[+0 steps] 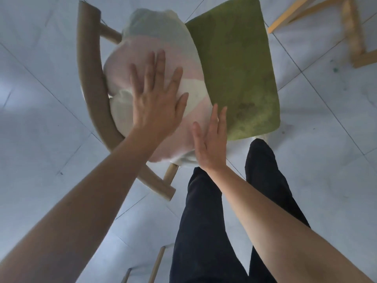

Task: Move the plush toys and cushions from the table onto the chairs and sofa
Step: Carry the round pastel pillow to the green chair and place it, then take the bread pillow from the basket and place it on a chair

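- Nearest the camera, two bare forearms are seen reaching forward and down, with dark trouser legs [206,231] below them on the pale tiled floor [40,119].
- The left hand [158,103] is laid flat on a pink and white cushion [163,58], its fingers [161,64] spread and released, with nothing gripped.
- The right hand [210,141] is held edge-on against the cushion's near right side, fingers straight and together; no grasp is shown, though whether the palm presses the fabric cannot be told.
- The cushion is found on the chair [89,82], propped against the curved wooden backrest at the left and covering the left part of the seat.
- The green seat pad [238,74] is left bare to the right of the cushion, which overlaps its left edge.
- The cushion appears wrapped in a thin clear cover, but blur makes this uncertain.
- Part of another wooden frame [350,31] is seen at the upper right, well apart from the chair.
- Two slim wooden legs [157,264] show at the bottom edge, beside the trousers.
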Tool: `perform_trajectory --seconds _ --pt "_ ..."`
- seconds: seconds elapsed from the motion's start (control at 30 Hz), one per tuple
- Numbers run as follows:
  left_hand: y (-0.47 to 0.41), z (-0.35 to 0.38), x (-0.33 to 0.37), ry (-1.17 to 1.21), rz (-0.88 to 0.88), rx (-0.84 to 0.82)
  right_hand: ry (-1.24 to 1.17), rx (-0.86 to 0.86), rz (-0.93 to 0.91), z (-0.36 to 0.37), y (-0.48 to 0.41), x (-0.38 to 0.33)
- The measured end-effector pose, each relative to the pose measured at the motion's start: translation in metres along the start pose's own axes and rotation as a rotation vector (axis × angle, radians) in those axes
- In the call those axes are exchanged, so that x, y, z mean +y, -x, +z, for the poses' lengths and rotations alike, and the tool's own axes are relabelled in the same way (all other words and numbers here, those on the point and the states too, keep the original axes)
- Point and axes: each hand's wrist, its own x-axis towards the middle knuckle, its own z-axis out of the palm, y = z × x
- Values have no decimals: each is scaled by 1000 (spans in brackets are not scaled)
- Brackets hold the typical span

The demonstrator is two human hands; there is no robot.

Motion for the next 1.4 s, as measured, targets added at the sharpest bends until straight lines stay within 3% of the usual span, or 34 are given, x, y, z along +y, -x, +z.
perform_trajectory --seconds 0.13,0.3,0.43,0.53,0.67,0.8,1.0,1.2,1.4 --pt "52 18 -9 36 -147 5 136 -12 -144 22 4 12" --pt "53 24 -8 68 -152 16 194 -67 -156 12 19 40" --pt "57 19 -6 155 -152 -42 306 -311 -36 -22 22 54" --pt "84 -10 1 334 -209 -123 373 -345 -21 -62 27 36" --pt "141 -74 14 750 -394 -243 395 -303 -71 -128 57 -36" --pt "206 -149 6 1009 -553 36 347 -253 -137 -191 99 -114" --pt "305 -212 10 1197 -857 476 107 -170 -317 -255 160 -195" --pt "377 -244 58 1343 -1156 853 21 -457 -453 -296 166 -229" --pt "437 -247 173 1367 -1569 1125 143 -736 -510 -322 166 -242"
